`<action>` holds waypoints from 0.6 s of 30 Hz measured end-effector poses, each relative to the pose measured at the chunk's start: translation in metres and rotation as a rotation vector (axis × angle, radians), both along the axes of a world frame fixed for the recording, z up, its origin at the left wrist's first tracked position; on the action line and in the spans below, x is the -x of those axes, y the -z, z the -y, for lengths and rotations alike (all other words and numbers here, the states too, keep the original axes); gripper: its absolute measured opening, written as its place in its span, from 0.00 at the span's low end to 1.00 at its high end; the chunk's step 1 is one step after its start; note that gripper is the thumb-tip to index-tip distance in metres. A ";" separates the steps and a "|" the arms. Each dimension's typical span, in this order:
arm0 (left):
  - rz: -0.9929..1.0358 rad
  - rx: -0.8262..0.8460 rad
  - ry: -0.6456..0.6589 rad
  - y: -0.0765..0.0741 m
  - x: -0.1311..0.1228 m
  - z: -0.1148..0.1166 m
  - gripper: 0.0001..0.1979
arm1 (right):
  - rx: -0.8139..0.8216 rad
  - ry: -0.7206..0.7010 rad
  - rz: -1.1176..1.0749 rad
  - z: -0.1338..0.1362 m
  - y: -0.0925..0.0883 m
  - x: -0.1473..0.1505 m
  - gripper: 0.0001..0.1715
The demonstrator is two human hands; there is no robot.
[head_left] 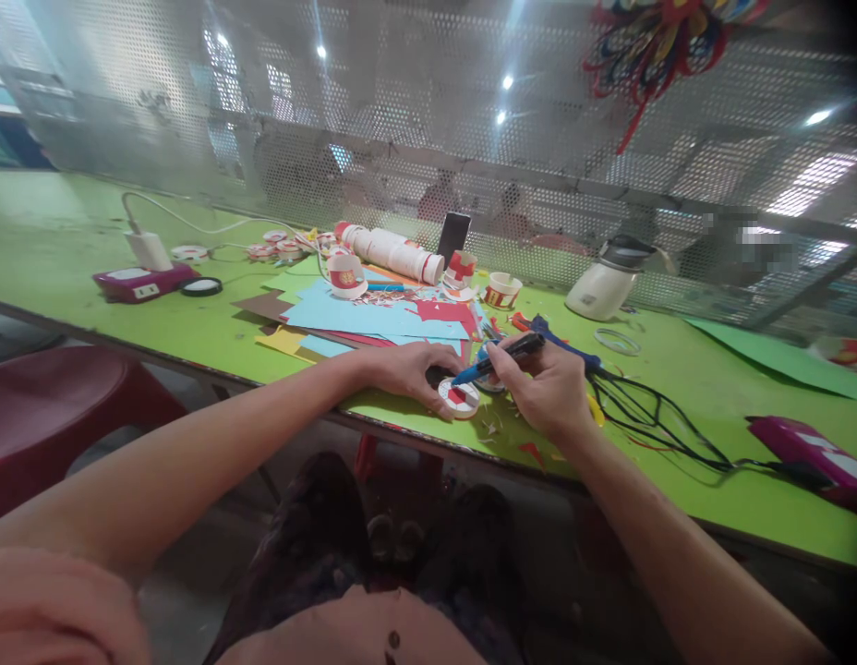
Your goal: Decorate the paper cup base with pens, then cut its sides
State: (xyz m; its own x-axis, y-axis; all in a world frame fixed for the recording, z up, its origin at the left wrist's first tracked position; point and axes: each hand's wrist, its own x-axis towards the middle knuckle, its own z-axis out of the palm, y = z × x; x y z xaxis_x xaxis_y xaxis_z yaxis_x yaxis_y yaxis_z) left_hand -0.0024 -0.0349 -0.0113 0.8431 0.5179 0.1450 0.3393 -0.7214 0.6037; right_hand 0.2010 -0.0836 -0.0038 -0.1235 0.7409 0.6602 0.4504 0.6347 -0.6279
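Head view, left fingers (435,401) pinching disc (458,399), right fingers (508,369) pinching marker (478,369), table edge (401,430) near

I count two hands at the near edge, a left hand (411,371) and a right hand (549,383), with one marker (474,371) and one disc (459,399) between them. I make it two purple power strips: a left strip (138,286) and a right strip (809,453). Farther back I get one phone (453,240), one kettle (601,288) and three cup-shaped pieces (345,278). I see one charger (149,251) and one stool (75,416) at left. The small rounds (283,249) far left and the sheets (356,312) overlap too much for me to number.
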 end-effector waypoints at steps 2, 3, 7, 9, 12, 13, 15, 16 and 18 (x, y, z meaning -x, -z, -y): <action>-0.001 -0.003 -0.001 0.000 0.000 0.000 0.23 | -0.003 0.003 0.003 0.000 -0.001 0.001 0.12; -0.003 -0.004 -0.002 0.000 0.000 0.000 0.24 | -0.005 0.002 0.001 0.000 -0.001 0.001 0.12; -0.010 -0.005 -0.010 0.000 0.000 0.000 0.23 | -0.001 -0.011 0.004 0.000 0.000 0.001 0.12; -0.011 -0.006 -0.011 0.000 0.000 0.000 0.24 | 0.002 -0.016 0.008 0.000 0.000 0.001 0.12; -0.011 -0.010 -0.010 0.000 0.000 0.000 0.24 | 0.007 -0.018 0.010 0.000 0.000 0.002 0.12; -0.012 -0.011 -0.009 0.000 0.000 0.000 0.24 | 0.007 -0.017 0.013 -0.001 0.000 0.002 0.12; -0.013 -0.009 -0.010 0.000 0.000 0.000 0.24 | 0.004 -0.014 0.020 -0.001 0.000 0.001 0.12; -0.016 -0.008 -0.013 0.000 0.000 0.001 0.24 | 0.003 -0.013 0.024 -0.001 0.000 0.001 0.12; -0.024 -0.008 -0.022 0.000 0.000 0.001 0.24 | 0.001 -0.011 0.031 0.000 0.000 0.001 0.12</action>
State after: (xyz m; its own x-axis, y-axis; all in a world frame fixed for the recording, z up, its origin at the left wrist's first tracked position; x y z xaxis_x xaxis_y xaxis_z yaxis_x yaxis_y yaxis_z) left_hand -0.0021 -0.0355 -0.0108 0.8349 0.5351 0.1293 0.3690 -0.7182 0.5899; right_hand 0.2002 -0.0831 -0.0035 -0.1519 0.7403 0.6549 0.4625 0.6388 -0.6148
